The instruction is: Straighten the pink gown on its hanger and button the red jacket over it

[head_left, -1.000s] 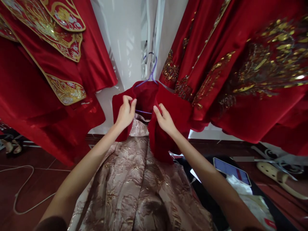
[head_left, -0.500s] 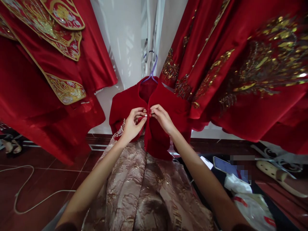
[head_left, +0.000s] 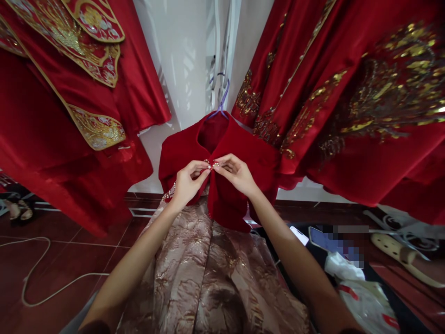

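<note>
A short red velvet jacket (head_left: 227, 204) hangs on a purple hanger (head_left: 221, 104) over a pinkish-gold brocade skirt (head_left: 205, 273). My left hand (head_left: 187, 181) and my right hand (head_left: 234, 172) meet at the jacket's front, just below the collar. Both pinch a small pearl clasp (head_left: 211, 164) where the two front edges come together. A string of pearls (head_left: 169, 192) shows by my left wrist.
Red robes with gold embroidery hang at left (head_left: 69, 93) and right (head_left: 347, 93). A white cable (head_left: 34, 287) lies on the dark red floor. At lower right are a phone (head_left: 330, 239), white cloth or bags (head_left: 365, 297) and a cream sandal (head_left: 399, 257).
One second ago my hands held the jacket's two front halves apart near the collar. They have since drawn the halves together and now pinch the clasp at the centre.
</note>
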`<state>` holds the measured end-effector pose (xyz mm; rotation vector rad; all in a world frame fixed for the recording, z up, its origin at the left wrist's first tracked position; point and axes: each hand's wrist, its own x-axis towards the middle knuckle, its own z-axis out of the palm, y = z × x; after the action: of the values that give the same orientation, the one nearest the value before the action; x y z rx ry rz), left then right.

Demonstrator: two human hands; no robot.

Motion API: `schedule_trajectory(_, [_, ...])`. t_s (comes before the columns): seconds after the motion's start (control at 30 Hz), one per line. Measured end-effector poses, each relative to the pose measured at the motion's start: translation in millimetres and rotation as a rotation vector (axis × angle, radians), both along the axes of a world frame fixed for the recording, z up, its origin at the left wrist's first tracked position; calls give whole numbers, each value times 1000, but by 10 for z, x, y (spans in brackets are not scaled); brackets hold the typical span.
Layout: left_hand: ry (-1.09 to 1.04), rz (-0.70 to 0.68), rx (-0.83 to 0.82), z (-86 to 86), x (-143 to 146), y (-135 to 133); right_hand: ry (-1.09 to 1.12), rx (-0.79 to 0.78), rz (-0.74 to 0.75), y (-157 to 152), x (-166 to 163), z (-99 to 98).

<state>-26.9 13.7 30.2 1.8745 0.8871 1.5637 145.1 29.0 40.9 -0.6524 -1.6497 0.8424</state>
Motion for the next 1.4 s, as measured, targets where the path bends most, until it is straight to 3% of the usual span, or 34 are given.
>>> schedule_trajectory(0.17, [90,20,71,32,5,-82,6,48,-175,-81,-73,-31])
schedule_trajectory(0.43, [59,127,94,37,80,-21,62,142,-387,-167,-195,-142])
schedule_trajectory(1.03, [50,85,112,-5,80,133,89,41,-281,-38,-172,-114])
schedule_trajectory(1.23, [292,127,107,132,3,187,124,42,-301,-16,-182,-164])
schedule_trajectory(1.4, [586,124,217,282,-66,195,103,41,-297,-3,-169,-156])
